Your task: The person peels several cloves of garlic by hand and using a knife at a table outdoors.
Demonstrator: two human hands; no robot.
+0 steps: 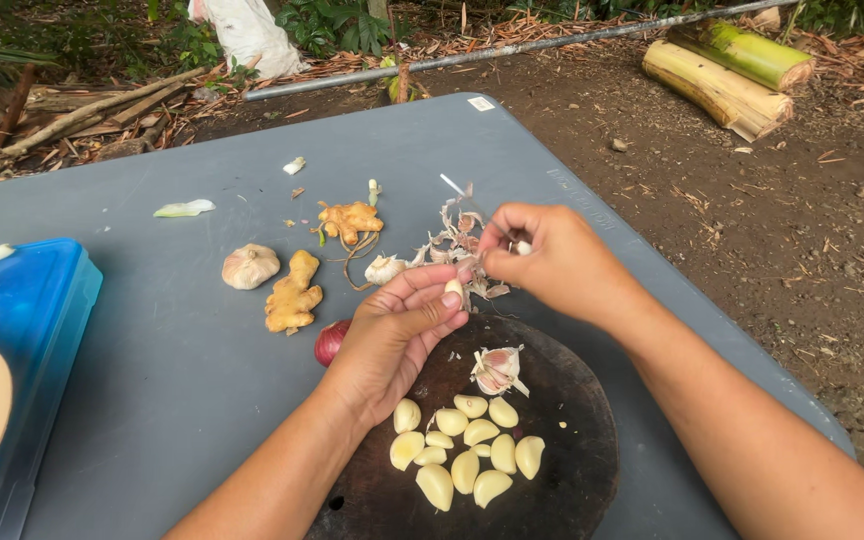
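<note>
My left hand (392, 335) pinches a garlic clove (454, 289) between thumb and fingers above the round dark cutting board (572, 400). My right hand (550, 258) grips a small knife (457, 187), its thin blade pointing up and left, and meets the clove at the fingertips. Several peeled cloves (462, 455) lie in a pile on the board, with a partly broken garlic piece (497, 370) just above them. Papery garlic skins (457, 235) lie scattered beyond my hands.
On the grey table (182, 370) lie a whole garlic bulb (250, 266), two ginger pieces (292, 295), a shallot (331, 341) and a green scrap (184, 208). A blue container (27, 310) stands at the left edge. Bare soil and cut banana trunks (727, 75) lie beyond.
</note>
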